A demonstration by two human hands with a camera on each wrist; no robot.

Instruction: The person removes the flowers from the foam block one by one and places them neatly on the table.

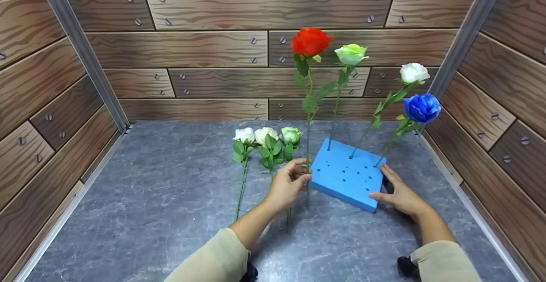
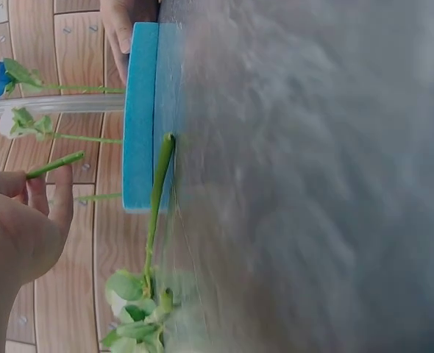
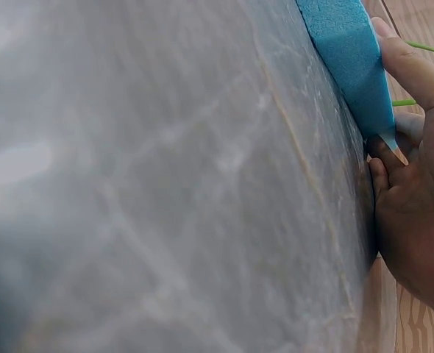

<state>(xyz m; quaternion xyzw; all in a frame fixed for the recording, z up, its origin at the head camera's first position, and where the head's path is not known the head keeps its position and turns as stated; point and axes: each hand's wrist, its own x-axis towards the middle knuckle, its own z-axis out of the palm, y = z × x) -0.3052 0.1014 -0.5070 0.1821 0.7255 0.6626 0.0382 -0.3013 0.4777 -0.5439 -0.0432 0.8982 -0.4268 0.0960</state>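
My left hand (image 1: 285, 186) pinches the green stem of a red artificial rose (image 1: 311, 42), held upright at the left side of a blue foam block (image 1: 356, 193). In the left wrist view, the stem's cut lower end (image 2: 59, 165) sticks out past the fingers, above the block's holed face. My right hand (image 1: 403, 196) grips the block's right edge, thumb on the near corner and fingers along the side. Standing in holes along the block's far edge are a pale green rose (image 1: 351, 54), a white rose (image 1: 414, 73) and a blue rose (image 1: 422, 108).
Left of the block, a white rose (image 1: 244, 135), a cream rose (image 1: 265, 135) and a light green rose (image 1: 290, 135) lie on the grey marbled table (image 1: 140, 196). My left arm crosses over their stems. Wood-patterned walls (image 1: 204, 47) enclose the table.
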